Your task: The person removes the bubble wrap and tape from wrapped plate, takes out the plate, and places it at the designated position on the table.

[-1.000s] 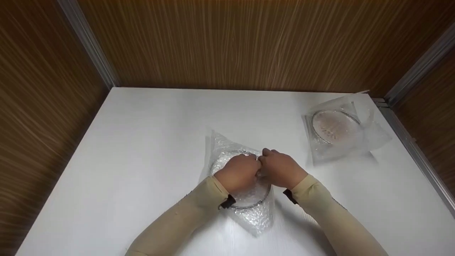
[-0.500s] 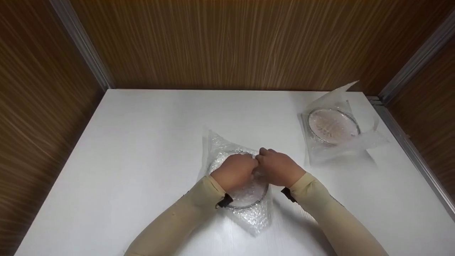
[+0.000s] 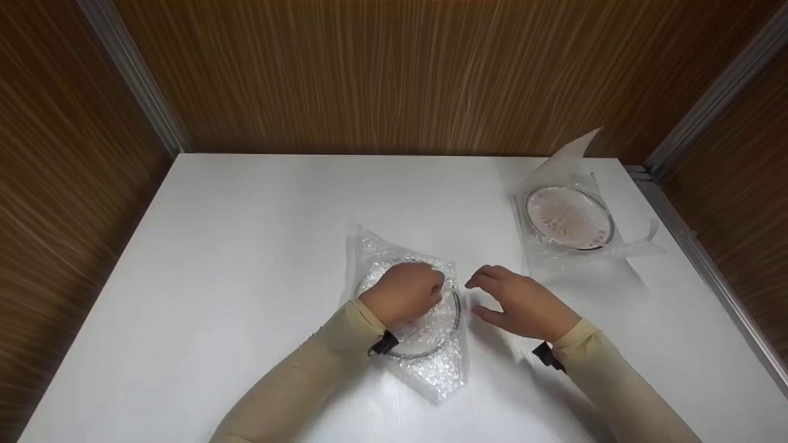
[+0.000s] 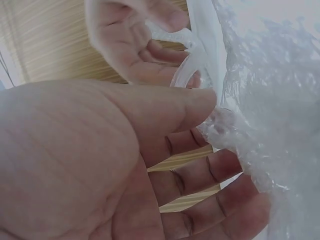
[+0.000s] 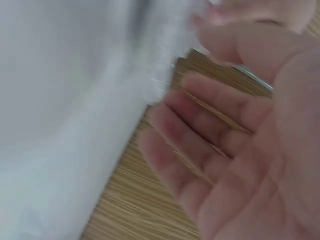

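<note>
Over near part of bench (image 3: 246,258), bubble wrap (image 3: 440,369) was pinched by left hand (image 3: 403,292), fingers curled; right hand (image 3: 523,301) was held just beside wrap's right edge, fingers relaxed. Under left hand, dark-rimmed disc (image 3: 425,335) was covered by wrap. Near far right corner, second disc (image 3: 569,218) was set on open wrap (image 3: 569,159), flap raised. Bench was backed by wood-grain panel (image 3: 394,77).

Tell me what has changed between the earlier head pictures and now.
The right hand has drawn away rightward from the left hand, its fingers opened, apparently letting go of the bubble wrap. On the far-right package, the loose film has lifted more upright. The left hand still pinches the bubble wrap.
</note>
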`<state>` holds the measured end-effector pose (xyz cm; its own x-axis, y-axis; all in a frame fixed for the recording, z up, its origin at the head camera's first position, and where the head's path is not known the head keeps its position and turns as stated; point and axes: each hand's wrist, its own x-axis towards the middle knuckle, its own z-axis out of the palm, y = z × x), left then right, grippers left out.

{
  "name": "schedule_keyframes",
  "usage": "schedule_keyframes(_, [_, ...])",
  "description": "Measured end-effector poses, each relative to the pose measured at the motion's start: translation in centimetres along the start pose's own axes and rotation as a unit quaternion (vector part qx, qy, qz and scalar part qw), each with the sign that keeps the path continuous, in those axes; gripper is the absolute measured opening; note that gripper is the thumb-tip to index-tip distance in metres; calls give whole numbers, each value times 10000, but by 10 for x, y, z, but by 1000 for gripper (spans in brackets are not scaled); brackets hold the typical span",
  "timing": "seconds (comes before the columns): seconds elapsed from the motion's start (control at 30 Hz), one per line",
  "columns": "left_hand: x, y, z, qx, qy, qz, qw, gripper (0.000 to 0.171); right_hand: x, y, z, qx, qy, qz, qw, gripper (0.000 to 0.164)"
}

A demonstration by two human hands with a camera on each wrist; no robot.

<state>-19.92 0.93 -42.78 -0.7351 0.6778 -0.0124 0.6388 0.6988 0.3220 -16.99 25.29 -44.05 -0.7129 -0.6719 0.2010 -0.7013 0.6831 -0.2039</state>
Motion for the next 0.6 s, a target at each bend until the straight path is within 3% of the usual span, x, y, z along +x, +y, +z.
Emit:
schedule_keyframes(0.23, [1, 0, 2, -97, 114, -154, 9998, 16, -1, -12, 14, 49, 269, -425, 9987, 31])
schedule_keyframes(0.43, [0, 0, 1, -115, 148, -267, 9995, 14, -2, -14, 25, 67, 82, -211, 9997, 34])
schedule_keyframes(0.6, [0, 1, 0, -263, 110, -286, 9992, 15, -1, -17, 26, -11, 238, -236, 9994, 33])
